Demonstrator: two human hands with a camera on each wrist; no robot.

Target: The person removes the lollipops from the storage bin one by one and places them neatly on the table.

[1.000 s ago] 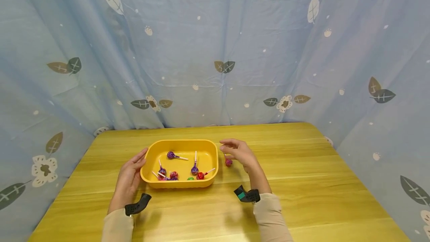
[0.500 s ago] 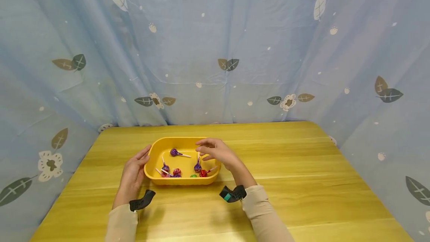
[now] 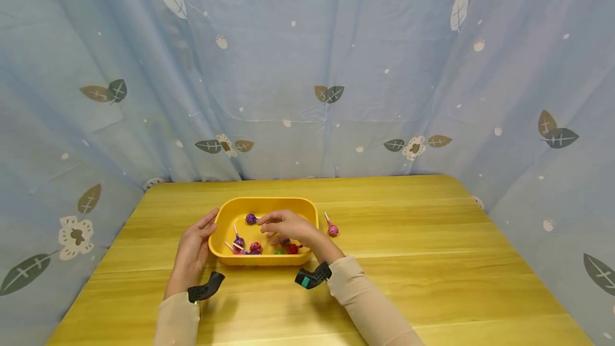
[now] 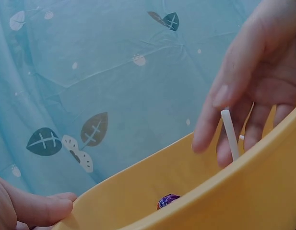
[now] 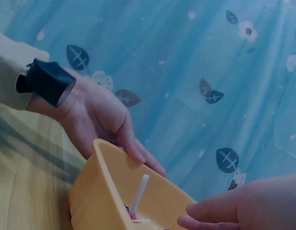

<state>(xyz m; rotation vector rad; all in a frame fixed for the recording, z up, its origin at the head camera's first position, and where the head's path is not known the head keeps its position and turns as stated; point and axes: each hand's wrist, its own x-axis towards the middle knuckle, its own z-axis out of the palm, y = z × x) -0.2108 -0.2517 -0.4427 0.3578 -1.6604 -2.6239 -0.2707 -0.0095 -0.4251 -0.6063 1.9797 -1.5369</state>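
Observation:
My left hand [image 3: 192, 247] grips the left end of a yellow plastic basin [image 3: 264, 261], its thumb at the rim. Over the basin, my right hand [image 3: 290, 227] reaches in with relaxed fingers and nothing between them. A purple-wrapped lollipop [image 3: 251, 219] lies near its fingertips, its stick partly covered. More wrapped lollipops lie along the basin's near side, among them a red one [image 3: 292, 249] and a green one [image 3: 278, 252]. In the left wrist view a white lollipop stick [image 4: 230, 134] stands in front of the right fingers.
A pink lollipop [image 3: 333, 230] lies on the wooden table [image 3: 408, 260] just right of the basin. Behind the table hangs a blue curtain [image 3: 269, 63] with leaf and flower prints.
My right hand has moved left from beside the pink lollipop on the table to over the middle of the basin. My left hand stays at the basin's left end.

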